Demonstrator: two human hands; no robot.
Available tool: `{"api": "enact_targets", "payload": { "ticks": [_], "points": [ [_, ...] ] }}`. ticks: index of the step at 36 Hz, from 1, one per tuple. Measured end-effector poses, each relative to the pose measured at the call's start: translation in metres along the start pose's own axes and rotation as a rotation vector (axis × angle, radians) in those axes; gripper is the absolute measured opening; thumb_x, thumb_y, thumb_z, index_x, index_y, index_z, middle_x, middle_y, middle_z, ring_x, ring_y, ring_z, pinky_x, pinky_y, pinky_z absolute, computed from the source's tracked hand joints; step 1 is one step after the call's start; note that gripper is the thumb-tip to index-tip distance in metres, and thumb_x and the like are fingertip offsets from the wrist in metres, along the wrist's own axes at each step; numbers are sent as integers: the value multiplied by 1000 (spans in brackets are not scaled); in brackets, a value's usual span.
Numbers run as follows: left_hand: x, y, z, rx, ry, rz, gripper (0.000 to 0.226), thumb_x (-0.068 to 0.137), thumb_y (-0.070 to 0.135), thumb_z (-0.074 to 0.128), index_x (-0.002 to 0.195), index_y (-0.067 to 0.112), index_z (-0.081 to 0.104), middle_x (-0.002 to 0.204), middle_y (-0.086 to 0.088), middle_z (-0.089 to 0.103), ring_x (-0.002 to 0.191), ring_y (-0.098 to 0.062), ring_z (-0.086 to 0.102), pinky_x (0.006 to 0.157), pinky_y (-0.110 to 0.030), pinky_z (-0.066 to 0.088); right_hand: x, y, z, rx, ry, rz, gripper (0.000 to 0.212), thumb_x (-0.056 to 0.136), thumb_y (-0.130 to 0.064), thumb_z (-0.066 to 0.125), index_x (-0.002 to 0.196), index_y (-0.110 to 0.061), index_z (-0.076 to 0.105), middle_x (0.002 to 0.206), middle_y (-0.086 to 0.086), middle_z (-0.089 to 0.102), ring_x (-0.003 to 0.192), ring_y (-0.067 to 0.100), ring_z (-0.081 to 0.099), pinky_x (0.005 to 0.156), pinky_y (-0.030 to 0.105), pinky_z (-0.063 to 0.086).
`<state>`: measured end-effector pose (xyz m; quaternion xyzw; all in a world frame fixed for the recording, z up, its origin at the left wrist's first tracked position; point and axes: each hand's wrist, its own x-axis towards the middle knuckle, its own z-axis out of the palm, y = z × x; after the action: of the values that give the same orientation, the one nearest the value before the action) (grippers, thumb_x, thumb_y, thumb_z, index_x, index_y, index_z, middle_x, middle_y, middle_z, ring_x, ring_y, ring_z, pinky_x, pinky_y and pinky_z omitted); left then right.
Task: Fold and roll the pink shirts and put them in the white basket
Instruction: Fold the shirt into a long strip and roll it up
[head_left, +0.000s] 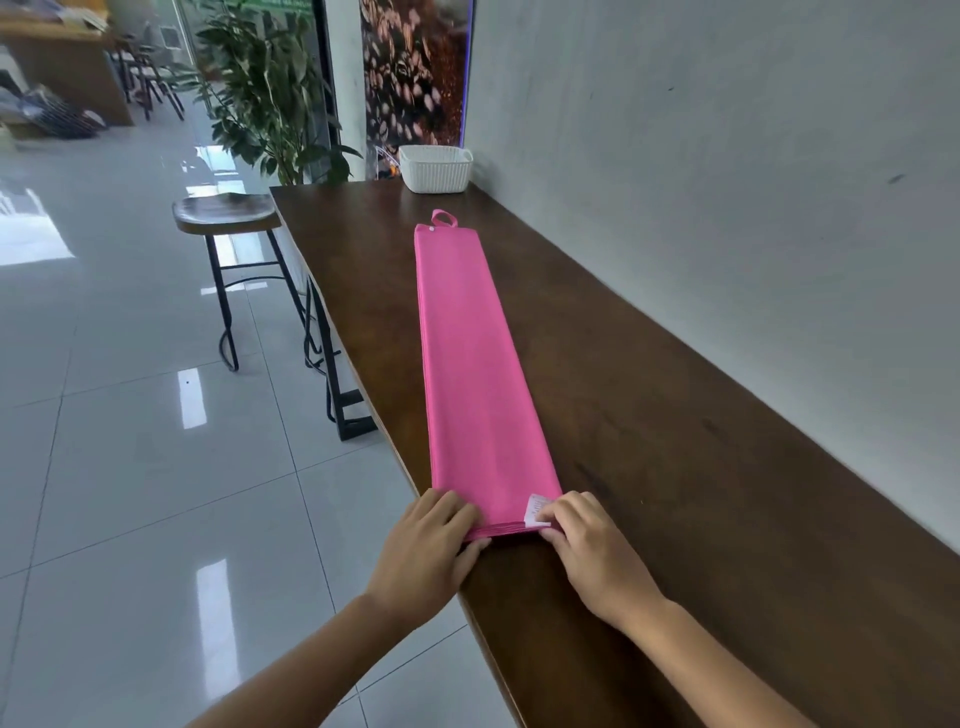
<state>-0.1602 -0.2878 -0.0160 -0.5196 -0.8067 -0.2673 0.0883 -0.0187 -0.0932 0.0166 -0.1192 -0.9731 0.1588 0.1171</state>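
step: fold done, roll about to start
pink shirt (470, 364): long strip flat on worktop (675, 415)
left hand (431, 545), right hand (592, 545): fingers pinch near end
next: roll evenly toward white basket (435, 167), far end

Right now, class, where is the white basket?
In the head view the white basket stands at the far end of the wooden table, against the wall, just beyond the far end of the folded pink shirt.

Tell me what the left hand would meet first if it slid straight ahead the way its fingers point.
The left hand already grips the near end of the folded pink shirt. Pushed onward, it would likely just ride up that strip, well short of the white basket.
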Motion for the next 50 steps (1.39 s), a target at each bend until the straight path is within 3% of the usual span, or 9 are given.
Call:
{"api": "enact_targets", "payload": {
  "ticks": [6,13,18,25,30,35,41,45,50],
  "points": [
    [10,4,-8,-90,-18,-225,28,100,55,43,88,31,54,82,19,52,79,-7,46,73,-25,45,16,-1,-12,89,-164,160,20,105,-25,49,123,-25,59,114,-16,45,113,4,47,91,17,47],
    [26,10,-11,-237,-39,-502,16,94,38,67,90,31,54,93,19,51,86,-5,54,75,-28,55,34,0,-19,199,-176,285,9,101,-21,59,99,-30,57,108,-14,53,105,6,56,74,15,50],
    [22,5,-5,-86,71,-349,21,91,39,71,85,29,53,91,18,47,84,-7,47,71,-20,45,33,-3,-15,-20,-14,142,12,94,-22,69,106,-23,64,109,-12,57,99,5,53,74,10,45],
    [10,-11,-3,135,179,-59,22,97,43,61,90,23,69,100,7,58,91,-17,52,75,-33,51,11,-1,-2,-209,109,-191,35,63,-18,95,93,-14,76,84,-1,72,72,12,69,66,18,58],
    [1,-17,-6,195,173,-15,27,97,47,60,92,24,74,103,7,63,95,-18,53,77,-31,49,-1,13,6,-287,131,-277,29,76,-18,86,102,-11,76,95,1,72,88,14,68,78,26,61],
    [-5,-19,-7,215,145,-13,29,97,48,57,96,26,75,104,8,66,99,-18,55,78,-31,50,-4,17,7,-261,131,-303,35,96,-23,46,116,-9,72,109,4,67,102,16,64,87,29,59],
    [-2,-16,-7,169,121,-69,30,99,49,54,95,25,71,99,10,65,96,-16,55,77,-30,52,1,25,5,-169,126,-274,38,78,-14,84,114,-12,74,106,1,67,101,15,63,88,30,59],
    [3,-14,-8,114,102,-179,37,99,55,46,92,26,69,94,13,63,91,-14,52,76,-27,50,6,27,6,-62,127,-204,26,95,-26,62,116,-15,72,108,-4,63,100,10,59,89,19,54],
    [11,-8,-11,72,66,-323,41,97,60,39,87,28,63,87,16,59,85,-11,48,74,-24,46,12,22,11,38,120,-5,57,106,-51,20,112,-19,67,107,-8,60,98,8,54,84,18,51]
  ]
}}
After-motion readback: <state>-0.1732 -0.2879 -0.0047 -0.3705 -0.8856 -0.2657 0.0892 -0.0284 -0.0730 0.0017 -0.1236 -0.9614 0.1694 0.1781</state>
